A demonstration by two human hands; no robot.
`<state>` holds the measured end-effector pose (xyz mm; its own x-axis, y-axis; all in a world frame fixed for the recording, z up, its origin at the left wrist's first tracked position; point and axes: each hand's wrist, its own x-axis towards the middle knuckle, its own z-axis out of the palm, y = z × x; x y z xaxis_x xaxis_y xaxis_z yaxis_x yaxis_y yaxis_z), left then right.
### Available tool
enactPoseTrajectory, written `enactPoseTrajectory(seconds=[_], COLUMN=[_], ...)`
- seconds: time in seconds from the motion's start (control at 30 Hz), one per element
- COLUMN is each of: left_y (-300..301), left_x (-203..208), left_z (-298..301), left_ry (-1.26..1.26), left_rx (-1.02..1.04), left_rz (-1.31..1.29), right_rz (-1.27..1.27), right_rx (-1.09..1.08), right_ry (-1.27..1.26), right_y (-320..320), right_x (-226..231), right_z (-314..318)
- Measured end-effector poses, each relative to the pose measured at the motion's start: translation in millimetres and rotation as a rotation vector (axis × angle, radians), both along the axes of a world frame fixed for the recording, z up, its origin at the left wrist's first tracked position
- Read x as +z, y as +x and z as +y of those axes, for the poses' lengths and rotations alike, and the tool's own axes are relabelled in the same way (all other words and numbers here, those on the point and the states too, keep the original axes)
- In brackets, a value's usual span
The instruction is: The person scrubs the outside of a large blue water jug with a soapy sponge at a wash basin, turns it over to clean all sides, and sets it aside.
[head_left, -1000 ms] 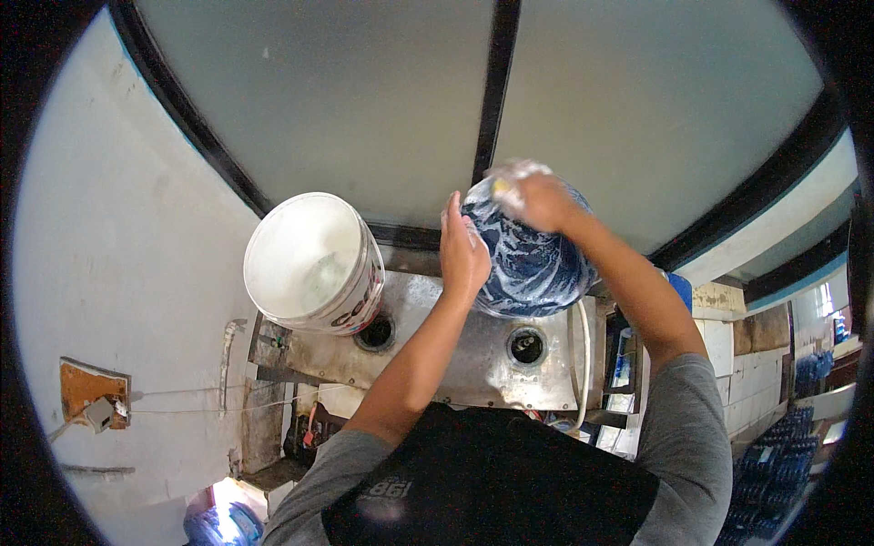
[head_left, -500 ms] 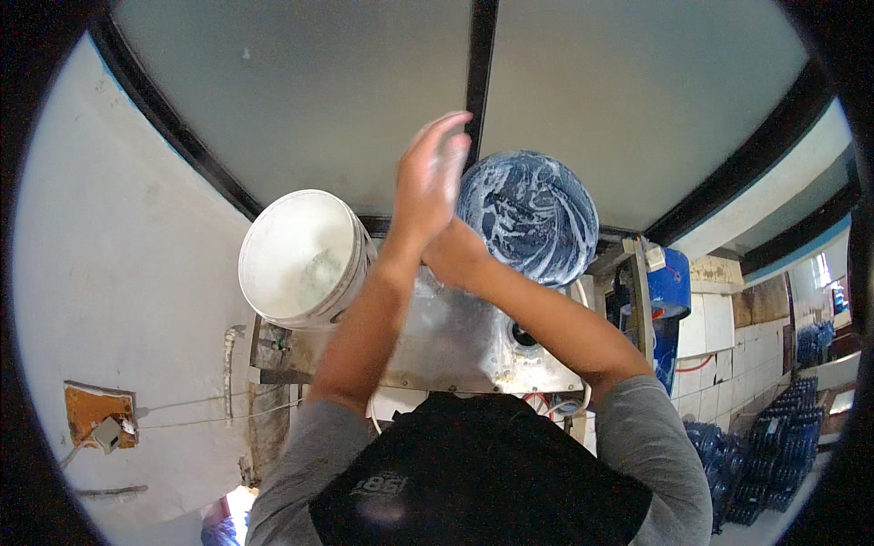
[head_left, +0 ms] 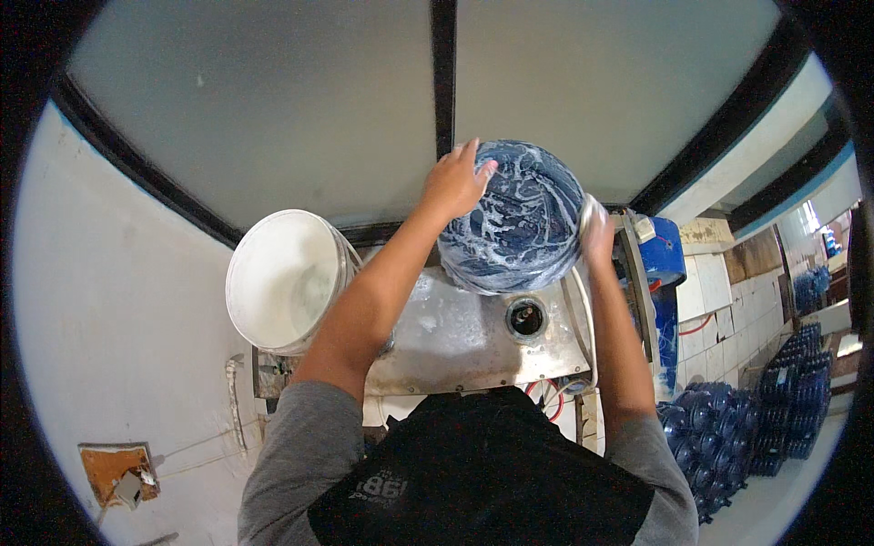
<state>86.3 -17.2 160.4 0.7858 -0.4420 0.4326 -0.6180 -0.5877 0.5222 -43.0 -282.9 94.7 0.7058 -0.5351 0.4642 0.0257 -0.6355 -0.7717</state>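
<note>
Blue container is seemingly being steadied between newly parted hands, left hand at ten o'clock, right hand at three.

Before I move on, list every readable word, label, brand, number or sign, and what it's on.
Black-and-grey shirt: grey chest print, letters and numerals, not transcribed here.
Foamy dark-blue round container: no text visible.
White bucket: none visible.
Stacked blue water jugs: any labels too small to read.

A bucket stands left on the desk; right of it, between the hands, is a container.
</note>
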Motion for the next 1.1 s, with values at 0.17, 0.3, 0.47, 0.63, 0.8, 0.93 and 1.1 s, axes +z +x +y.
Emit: enactPoseTrajectory(seconds=[0.17,0.3,0.47,0.63,0.8,0.93,1.1], left_y=[2.3,11.2,16.2,-6.2,5.1,7.7,12.4], left_x=[-3.6,-1.1,-17.0,-7.9,0.5,35.9,36.5], left_z=[-7.0,-4.6,12.5,9.4,6.5,-27.9,-88.8], left_ry=[-0.031,-0.142,-0.209,-0.216,-0.010,0.194,0.351], left_rx=[0.128,0.063,0.048,0.043,0.191,0.357,0.295], left_rz=[0.065,0.160,0.229,0.226,0.312,0.381,0.047], right_rz=[0.413,0.028,0.132,-0.203,-0.502,-0.350,-0.288], right_rx=[-0.075,0.097,0.363,0.142,0.360,0.364,0.310], right_ry=[-0.423,-0.991,-0.684,0.129,0.823,1.361,0.990], right_y=[74.4,51.5,-64.1,-46.4,-7.1,3.8,9.1], right_x=[85.7,60.8,44.6,2.3,-41.5,-55.5,-75.8], right_z=[48.2,133.0,134.9,46.8,29.3,21.0,25.7])
